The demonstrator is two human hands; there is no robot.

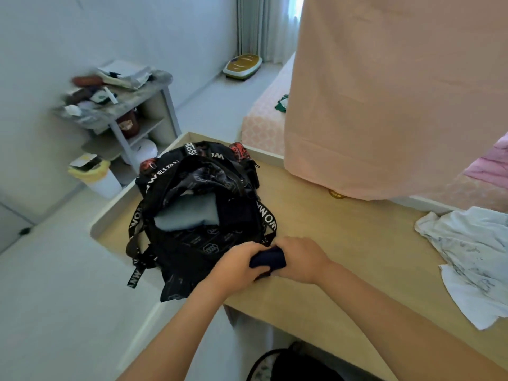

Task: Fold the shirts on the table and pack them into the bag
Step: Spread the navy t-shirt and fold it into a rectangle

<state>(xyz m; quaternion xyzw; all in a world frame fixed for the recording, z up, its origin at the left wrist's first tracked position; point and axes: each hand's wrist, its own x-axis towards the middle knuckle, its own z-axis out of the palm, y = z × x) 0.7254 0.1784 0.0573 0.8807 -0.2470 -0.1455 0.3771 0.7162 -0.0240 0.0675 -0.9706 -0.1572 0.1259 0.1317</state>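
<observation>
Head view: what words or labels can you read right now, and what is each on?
"WEIS": top strap of the bag; the rest is hidden.
"WOM": side strap; the rest is hidden.
Small print on the bag's fabric: too small to read.
Label on the brown jar: blurred.

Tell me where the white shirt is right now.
In the head view, the white shirt lies crumpled on the table at the far right, well apart from the black bag.

Bare table [351, 237] lies open between the bag [189, 243] on the left and the white shirt [472, 257] on the right; a hanging peach cloth [384, 92] blocks the far right.
</observation>
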